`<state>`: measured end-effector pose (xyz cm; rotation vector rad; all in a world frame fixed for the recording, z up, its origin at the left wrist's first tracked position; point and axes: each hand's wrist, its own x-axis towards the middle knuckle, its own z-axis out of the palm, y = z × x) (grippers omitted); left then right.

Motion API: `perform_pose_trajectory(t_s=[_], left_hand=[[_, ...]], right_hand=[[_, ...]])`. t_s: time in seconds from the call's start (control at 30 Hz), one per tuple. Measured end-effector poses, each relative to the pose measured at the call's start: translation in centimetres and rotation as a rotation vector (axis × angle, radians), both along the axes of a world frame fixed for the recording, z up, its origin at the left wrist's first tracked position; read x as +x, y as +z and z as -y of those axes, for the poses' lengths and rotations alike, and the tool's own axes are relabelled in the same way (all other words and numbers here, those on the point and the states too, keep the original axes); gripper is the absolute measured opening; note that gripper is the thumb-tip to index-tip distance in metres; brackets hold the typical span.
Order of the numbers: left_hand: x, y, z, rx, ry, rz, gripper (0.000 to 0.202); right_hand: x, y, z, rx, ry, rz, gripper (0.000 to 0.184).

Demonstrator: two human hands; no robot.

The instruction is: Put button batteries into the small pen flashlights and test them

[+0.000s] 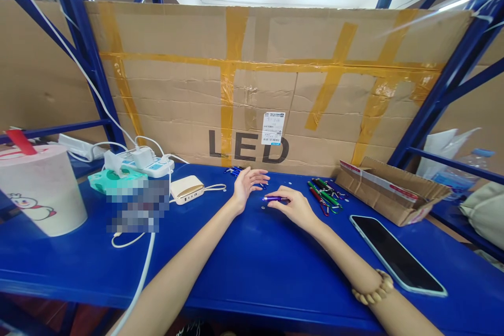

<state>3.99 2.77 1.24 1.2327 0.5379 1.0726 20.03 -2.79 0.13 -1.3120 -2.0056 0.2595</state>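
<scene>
In the head view, my right hand (291, 207) pinches a short, shiny purple metal cylinder (274, 198) between thumb and fingers, just above the blue tabletop. The cylinder's silver-looking end points left, and its other end is hidden by my fingers. My left hand (249, 187) is open beside it, fingers apart and palm turned toward the right. Behind my left fingers lies a small group of blue metallic pieces (235, 170), partly covered by the hand. To the right of my right hand is a loose pile of green, red and black metallic pieces (326, 195) with clip-like parts.
An open cardboard box (388, 194) and a phone (397, 254) lie at the right. Toward the left are a cream power bank (188, 190), a power strip (153, 167) with cables, a teal tissue pack (114, 181) and a large cup (43, 189). Tall cardboard (177, 94) stands behind.
</scene>
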Motion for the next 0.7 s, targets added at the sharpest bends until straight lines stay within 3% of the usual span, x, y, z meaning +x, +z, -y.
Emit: perform_pose_trajectory(t_s=[0.43,0.7], left_hand=[[0.73,-0.66,0.13,-0.034,-0.007,-0.062,0.051],[0.19,-0.64,-0.47,-0.078,0.019,0.010,0.050]], right_hand=[[-0.38,0.10,0.04,-0.009,-0.014,-0.007,0.023],[-0.22,-0.41,-0.48,-0.028,0.159,-0.074,0.031]])
